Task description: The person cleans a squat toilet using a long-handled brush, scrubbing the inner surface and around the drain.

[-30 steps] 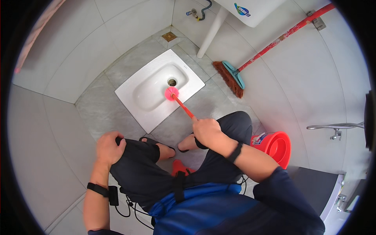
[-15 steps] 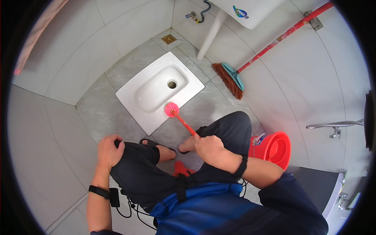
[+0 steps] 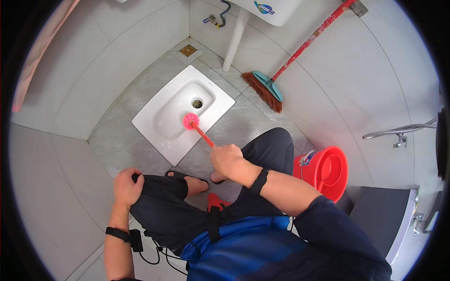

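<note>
My right hand [image 3: 228,160] is closed round the orange-red handle of a toilet brush [image 3: 203,135]. Its round pink bristle head touches, or hangs just over, the near inner edge of the bowl of a white squat toilet [image 3: 174,152]. The drain hole [image 3: 197,104] shows dark beyond the brush head. My left hand [image 3: 127,187] rests at my left knee, fingers curled round the dark trouser cloth [image 3: 161,194]; part of its fingertips is hidden. Both wrists carry black bands.
At the right wall stand a red bucket [image 3: 333,174] and a broom [image 3: 268,89] with a red pole. A white pipe [image 3: 236,40] descends from a white tank [image 3: 276,11]. A brass floor drain [image 3: 188,50] lies in the far corner; a shower hose [image 3: 398,130] hangs right.
My right hand has moved forward and left, carrying the brush head from the toilet's near rim to the bowl edge. The view has shifted slightly. My left hand stays at the knee.
</note>
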Demonstrator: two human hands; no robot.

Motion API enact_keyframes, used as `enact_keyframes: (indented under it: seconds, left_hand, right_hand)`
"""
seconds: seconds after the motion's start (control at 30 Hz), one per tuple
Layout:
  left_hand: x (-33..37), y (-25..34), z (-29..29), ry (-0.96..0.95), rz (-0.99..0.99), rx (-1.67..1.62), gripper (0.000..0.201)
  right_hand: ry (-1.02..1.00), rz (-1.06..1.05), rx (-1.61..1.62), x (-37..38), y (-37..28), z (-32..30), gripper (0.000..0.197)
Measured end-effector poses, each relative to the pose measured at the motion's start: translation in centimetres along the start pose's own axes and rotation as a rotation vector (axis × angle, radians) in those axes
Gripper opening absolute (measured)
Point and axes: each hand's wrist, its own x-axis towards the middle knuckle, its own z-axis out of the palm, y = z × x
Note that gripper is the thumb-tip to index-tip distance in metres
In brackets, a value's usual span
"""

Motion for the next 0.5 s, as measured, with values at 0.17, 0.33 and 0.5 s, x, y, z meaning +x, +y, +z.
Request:
enact_keyframes:
  seconds: [0.17, 0.33, 0.5]
  left_hand:
    - [-0.2, -1.2, 0.5, 0.039, -0.03, 0.024, 0.019]
    - [-0.1, 0.2, 0.1, 0.014, -0.032, -0.005, 0.019]
    - [-1.3, -0.2, 0.1, 0.051, -0.059, -0.003, 0.016]
  right_hand:
    - [0.057, 0.148, 0.082, -2.1, 2.6, 2.6, 0.035]
    - [0.067, 0.142, 0.051, 0.9, 7.8, -1.5, 0.03]
    - [0.074, 0.171, -0.041, -3.2, 6.3, 0.4, 0.029]
